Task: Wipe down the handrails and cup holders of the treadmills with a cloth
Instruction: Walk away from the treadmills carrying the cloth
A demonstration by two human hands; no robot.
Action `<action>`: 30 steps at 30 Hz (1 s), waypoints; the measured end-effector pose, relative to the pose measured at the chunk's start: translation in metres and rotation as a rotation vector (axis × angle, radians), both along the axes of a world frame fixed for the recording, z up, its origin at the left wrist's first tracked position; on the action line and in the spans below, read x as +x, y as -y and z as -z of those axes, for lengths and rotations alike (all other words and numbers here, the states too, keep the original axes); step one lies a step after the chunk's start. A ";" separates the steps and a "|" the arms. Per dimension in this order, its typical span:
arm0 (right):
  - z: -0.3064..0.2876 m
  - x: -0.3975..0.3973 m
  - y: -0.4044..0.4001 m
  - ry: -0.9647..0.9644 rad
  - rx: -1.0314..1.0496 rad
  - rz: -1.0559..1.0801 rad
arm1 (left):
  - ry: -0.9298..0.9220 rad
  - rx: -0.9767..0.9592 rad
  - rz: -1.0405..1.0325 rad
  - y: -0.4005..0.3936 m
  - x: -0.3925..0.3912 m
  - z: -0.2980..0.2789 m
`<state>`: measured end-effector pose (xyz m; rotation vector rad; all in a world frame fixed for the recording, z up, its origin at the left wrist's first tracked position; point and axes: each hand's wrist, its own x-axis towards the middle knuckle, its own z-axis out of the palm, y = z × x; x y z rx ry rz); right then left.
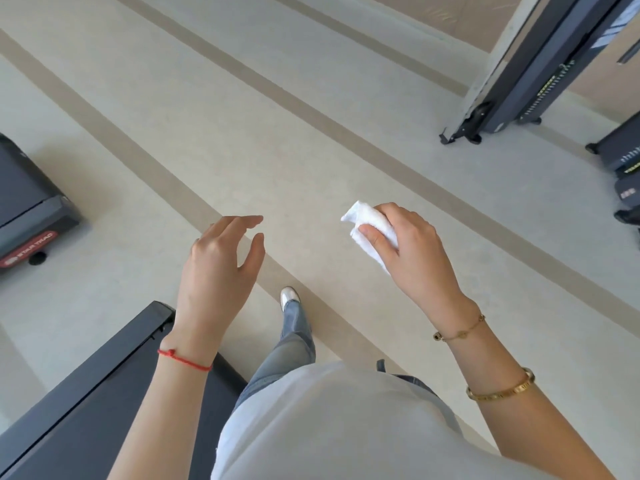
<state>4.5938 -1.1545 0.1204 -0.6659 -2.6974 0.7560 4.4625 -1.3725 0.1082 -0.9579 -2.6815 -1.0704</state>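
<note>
Floor: pale floor (214, 140) with darker tan stripes (145, 161) is running diagonally under you; you are standing over it, one shoe (289, 296) stepping forward.
Right hand: your right hand (412, 251) is holding the folded white cloth (372, 233), thumb pressing it against curled fingers, raised above the floor and touching no machine.
Left hand: your left hand (218, 268) is hanging in the air with fingers spread and relaxed, gripping nothing.
Nearest treadmill: a dark treadmill edge (86, 393) is lying at your lower left, passing under your left forearm.
Other treadmill: a second treadmill's end (27, 216), with a red label, is sitting at the left border, well apart from both hands.
Far machines: more dark equipment (526, 74) is standing at the upper right, and another piece (623, 168) is showing at the right border.
Handrails and cup holders: you cannot tell where they are from this view.
Wrists: a red string (183, 360) is circling your left wrist; gold bracelets (500, 389) are sitting on your right arm.
</note>
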 end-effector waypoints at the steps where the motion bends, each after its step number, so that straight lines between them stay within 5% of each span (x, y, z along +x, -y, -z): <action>1: 0.000 -0.021 -0.007 -0.002 -0.002 -0.012 | 0.006 -0.001 -0.021 -0.005 -0.018 -0.001; 30: 0.001 -0.574 -0.149 -0.063 -0.036 -0.211 | 0.050 -0.029 -0.241 -0.128 -0.515 -0.016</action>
